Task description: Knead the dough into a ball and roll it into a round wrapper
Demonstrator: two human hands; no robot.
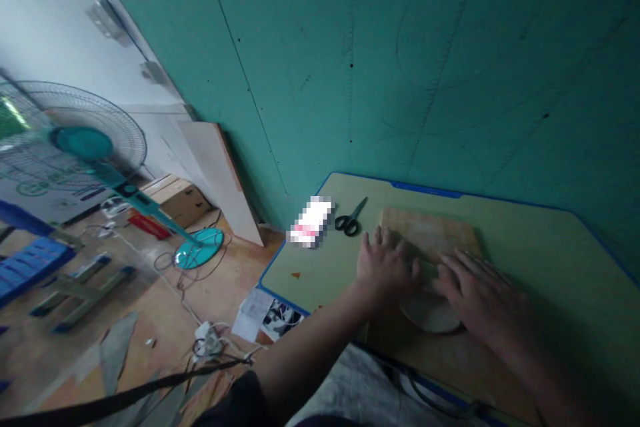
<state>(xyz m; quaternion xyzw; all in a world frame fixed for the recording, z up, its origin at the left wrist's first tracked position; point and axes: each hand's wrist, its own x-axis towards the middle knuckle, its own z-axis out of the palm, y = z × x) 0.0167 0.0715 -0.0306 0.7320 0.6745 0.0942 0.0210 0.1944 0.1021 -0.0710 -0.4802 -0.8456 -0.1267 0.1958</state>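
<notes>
A wooden board [425, 227] lies on a pale table with a blue edge, and a round, flat, light piece [433, 315] rests on it. My left hand [387, 263] is at the left of the round piece, fingers bent over something narrow and pale that I cannot make out. On the other side, my right hand [480, 290] sits over the right part of the round piece, its fingers stretched out across the board. Black-handled scissors [350, 221] lie left of the board, beside a blurred-out white object [313, 221].
Behind the table stands a green wall [350, 67]. On the floor at the left are a teal fan [83, 143], a cardboard box [183, 203], a blue stool [35, 270] and a power strip with cables [207, 340]. A strap crosses the lower left.
</notes>
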